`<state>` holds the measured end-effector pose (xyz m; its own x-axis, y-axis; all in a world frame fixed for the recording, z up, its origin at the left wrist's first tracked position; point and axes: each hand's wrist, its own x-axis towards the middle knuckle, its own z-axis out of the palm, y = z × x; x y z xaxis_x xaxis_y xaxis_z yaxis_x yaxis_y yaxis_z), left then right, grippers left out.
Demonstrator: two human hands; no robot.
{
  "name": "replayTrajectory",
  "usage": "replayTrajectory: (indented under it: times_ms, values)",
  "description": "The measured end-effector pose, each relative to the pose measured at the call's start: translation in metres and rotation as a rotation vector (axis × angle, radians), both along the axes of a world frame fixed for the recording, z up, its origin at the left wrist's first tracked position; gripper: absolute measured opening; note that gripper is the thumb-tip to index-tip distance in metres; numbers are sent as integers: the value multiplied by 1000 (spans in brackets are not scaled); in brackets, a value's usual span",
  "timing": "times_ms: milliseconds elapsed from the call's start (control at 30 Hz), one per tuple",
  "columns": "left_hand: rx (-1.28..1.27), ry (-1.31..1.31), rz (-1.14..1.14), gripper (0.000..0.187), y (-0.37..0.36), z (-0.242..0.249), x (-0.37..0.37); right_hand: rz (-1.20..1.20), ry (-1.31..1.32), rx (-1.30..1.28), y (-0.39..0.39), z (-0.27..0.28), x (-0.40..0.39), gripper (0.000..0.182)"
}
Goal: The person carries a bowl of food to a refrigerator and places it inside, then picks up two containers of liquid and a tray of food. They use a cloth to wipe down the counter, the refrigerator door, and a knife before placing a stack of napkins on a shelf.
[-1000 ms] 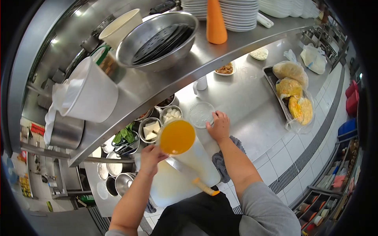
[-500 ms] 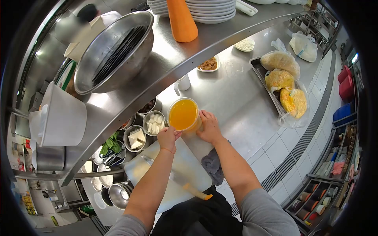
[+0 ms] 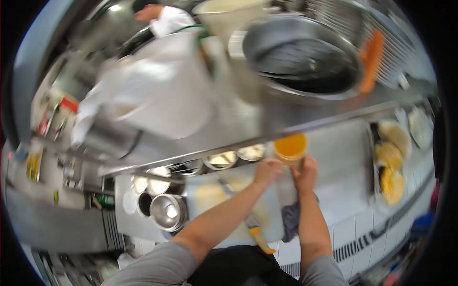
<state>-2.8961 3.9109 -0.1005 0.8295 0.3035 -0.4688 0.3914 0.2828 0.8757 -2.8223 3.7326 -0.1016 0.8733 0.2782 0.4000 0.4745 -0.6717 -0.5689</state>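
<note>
A round clear tub of orange liquid (image 3: 290, 146) stands beyond the cutting board, just under the shelf edge. My left hand (image 3: 268, 171) pinches its near left rim. At the tub's near right side, my right hand (image 3: 305, 172) is closed around the wall. Below my hands lies a pale cutting board (image 3: 274, 217), and on it a knife (image 3: 256, 232) with a yellow handle, partly hidden by my left forearm. A dark grey cloth (image 3: 290, 221) is bunched by the board's right edge. The view is blurred by motion.
Above, a steel shelf (image 3: 329, 113) carries a large metal bowl (image 3: 305, 57) and a white bin (image 3: 162, 86). Metal containers (image 3: 222, 159) sit beneath its edge. Steel bowls (image 3: 168, 212) stand left of the board, bagged food (image 3: 392, 157) at the right. Another person (image 3: 174, 21) is at the back.
The head view has swung left, so the bench appears shifted right and the shelf fills more of the picture. Both hands remain on the tub.
</note>
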Motion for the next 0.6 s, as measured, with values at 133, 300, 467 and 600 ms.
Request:
replayTrajectory:
  times_ms: [133,300,467,600]
  values:
    - [328,-137,-249,36,3,31,-70,-20,50,-45,8,2,-9,57]
    - [333,-220,-526,42,58,128,-188,-60,38,-54,18,0,-21,56]
    - [-90,-272,-442,32,164,208,-326,-17,94,-5,3,-45,0,52]
    - [43,-325,46,30,295,212,-428,-161,281,166,-5,-58,-9,47]
